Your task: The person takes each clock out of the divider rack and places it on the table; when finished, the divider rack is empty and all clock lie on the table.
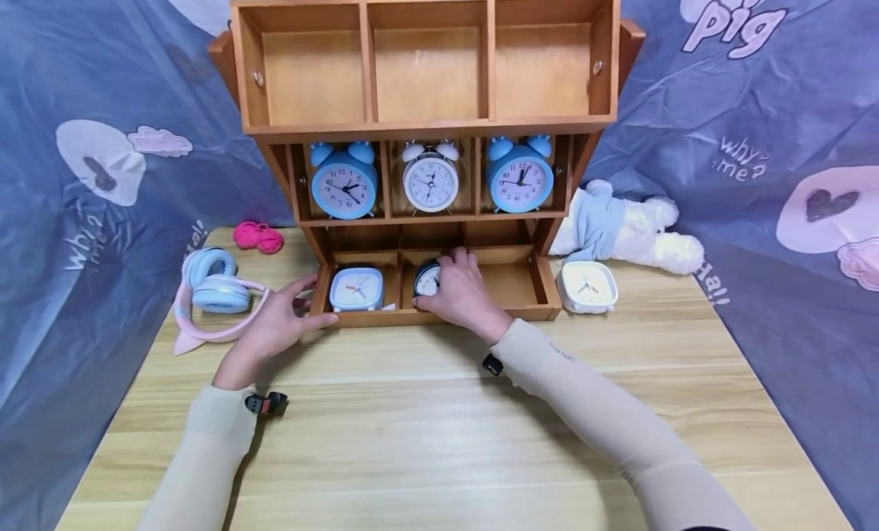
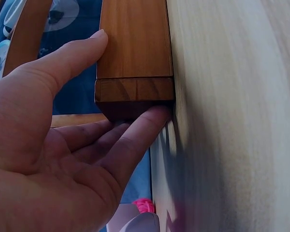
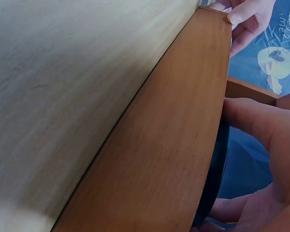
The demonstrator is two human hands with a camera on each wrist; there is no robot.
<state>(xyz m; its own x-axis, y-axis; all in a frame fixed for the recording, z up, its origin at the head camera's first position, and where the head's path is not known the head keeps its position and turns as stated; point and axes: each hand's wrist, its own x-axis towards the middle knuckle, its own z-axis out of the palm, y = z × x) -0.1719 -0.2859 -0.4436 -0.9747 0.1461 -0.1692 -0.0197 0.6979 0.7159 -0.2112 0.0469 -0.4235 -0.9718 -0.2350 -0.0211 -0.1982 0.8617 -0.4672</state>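
My right hand [image 1: 465, 291] grips a dark-rimmed round clock [image 1: 427, 279] with a white face, in the bottom tier of a wooden shelf [image 1: 433, 317]. In the right wrist view only the clock's dark curved edge [image 3: 213, 176] shows behind the front board. My left hand [image 1: 278, 321] holds the shelf's lower left corner, thumb over the front board and fingers against the side; the left wrist view shows the board's end [image 2: 134, 90] between them. A pale blue square clock [image 1: 356, 289] sits in the bottom left compartment, close to the left thumb.
Three twin-bell clocks, blue [image 1: 345, 184], white [image 1: 430, 181] and blue [image 1: 521, 181], stand in the middle tier. Beside the shelf are a white square clock [image 1: 587, 287] and plush toy [image 1: 625, 226] on the right, headphones [image 1: 221, 294] and pink yarn [image 1: 258, 237] on the left.
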